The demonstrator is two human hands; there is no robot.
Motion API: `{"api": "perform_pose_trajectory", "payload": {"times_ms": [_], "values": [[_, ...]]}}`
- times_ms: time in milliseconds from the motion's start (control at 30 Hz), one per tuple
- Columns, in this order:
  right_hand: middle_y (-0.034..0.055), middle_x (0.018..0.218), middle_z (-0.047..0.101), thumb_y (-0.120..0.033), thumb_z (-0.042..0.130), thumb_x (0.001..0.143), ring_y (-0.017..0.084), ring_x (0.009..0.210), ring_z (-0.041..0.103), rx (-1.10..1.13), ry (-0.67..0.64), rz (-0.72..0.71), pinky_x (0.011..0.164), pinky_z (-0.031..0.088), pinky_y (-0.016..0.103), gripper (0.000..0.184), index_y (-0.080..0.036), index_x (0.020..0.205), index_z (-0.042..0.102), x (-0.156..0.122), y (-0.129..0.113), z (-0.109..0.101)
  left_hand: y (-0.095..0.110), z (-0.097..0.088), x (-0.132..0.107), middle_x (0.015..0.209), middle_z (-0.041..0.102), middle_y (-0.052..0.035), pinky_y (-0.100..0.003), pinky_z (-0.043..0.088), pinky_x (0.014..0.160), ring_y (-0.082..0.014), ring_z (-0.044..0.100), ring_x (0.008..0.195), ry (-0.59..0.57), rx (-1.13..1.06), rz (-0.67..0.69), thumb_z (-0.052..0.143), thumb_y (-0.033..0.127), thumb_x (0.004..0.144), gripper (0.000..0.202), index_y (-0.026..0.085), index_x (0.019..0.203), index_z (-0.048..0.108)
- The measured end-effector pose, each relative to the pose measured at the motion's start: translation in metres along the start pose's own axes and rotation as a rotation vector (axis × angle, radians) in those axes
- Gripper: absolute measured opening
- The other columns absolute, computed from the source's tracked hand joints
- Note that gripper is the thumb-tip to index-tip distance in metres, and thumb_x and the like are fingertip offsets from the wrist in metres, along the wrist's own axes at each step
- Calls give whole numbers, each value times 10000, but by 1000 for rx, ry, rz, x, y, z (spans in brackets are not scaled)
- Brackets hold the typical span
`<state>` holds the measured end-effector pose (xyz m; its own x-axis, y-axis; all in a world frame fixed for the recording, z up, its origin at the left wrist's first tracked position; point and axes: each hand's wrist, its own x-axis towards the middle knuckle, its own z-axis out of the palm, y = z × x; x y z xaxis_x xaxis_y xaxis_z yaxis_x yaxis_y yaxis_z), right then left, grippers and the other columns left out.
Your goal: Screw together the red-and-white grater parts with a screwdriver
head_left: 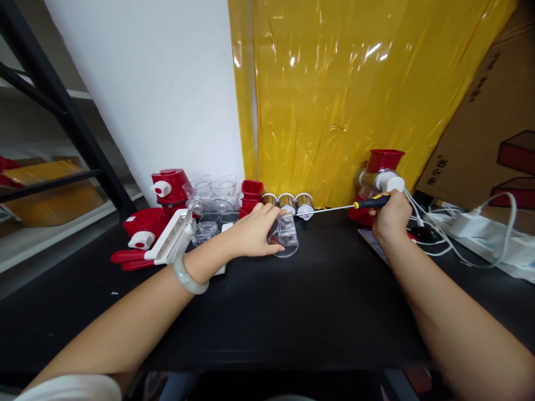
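My left hand [253, 231] is closed around a clear plastic part [286, 236] that lies on the black table [292, 312]. A pale bangle sits on that wrist. My right hand [390, 217] grips a screwdriver [346, 206] by its black and yellow handle; the thin metal shaft points left toward the clear part. Right behind my right hand stands an assembled red and clear grater [378, 178] with a white cap.
Red and white grater bodies [163, 217] lie at the left with clear cups [213, 195], a red hopper [251, 192] and three metal drums [288, 203]. White cables and a power strip [472, 228] are at the right, near a cardboard box [493, 128]. Yellow plastic sheeting [355, 83] hangs behind.
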<state>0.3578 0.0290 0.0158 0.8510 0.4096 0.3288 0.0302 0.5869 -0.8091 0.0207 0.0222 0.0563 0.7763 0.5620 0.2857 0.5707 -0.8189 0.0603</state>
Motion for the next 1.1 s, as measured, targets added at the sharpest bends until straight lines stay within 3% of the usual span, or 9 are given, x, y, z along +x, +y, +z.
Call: {"api": "perform_pose_trajectory", "payload": {"times_ms": [467,1100], "values": [[-35,560,503,-238,470,873,98,384,444,-38,35,58,300,341,223,209,-207,677,538,-11,-7,5,-1,1,-1,1191,532,-120,-424,461,924,-299,479,1071,9,10,15,710,478,764,731,151,1360,442],[-9,595,563,-354,446,922,110,424,496,-22,-33,-60,331,396,221,286,-209,699,549,-14,-11,4,-2,2,-1,1199,534,-123,-436,454,939,-308,474,1099,13,-19,6,704,485,756,732,156,1356,445]]}}
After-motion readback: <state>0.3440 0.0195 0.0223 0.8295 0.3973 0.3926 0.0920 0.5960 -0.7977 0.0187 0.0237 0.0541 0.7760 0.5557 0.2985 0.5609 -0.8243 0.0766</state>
